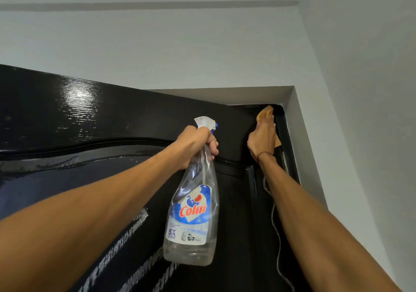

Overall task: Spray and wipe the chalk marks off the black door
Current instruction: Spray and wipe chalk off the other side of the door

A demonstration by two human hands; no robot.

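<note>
Left hand [198, 144] grips the neck of a clear spray bottle [193, 210] held upright before the black door [67, 120]; right hand [263, 141], fingers extended flat, presses an orange cloth [265, 113] against the door's upper right corner beside the frame. White chalk marks [126, 242] streak the door's lower area beneath the left forearm, and white wall [180, 44] rises above the door's top edge.

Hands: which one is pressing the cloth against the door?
The right hand, flat on the orange cloth at the black door's top corner; the left hand grips the spray bottle.
</note>
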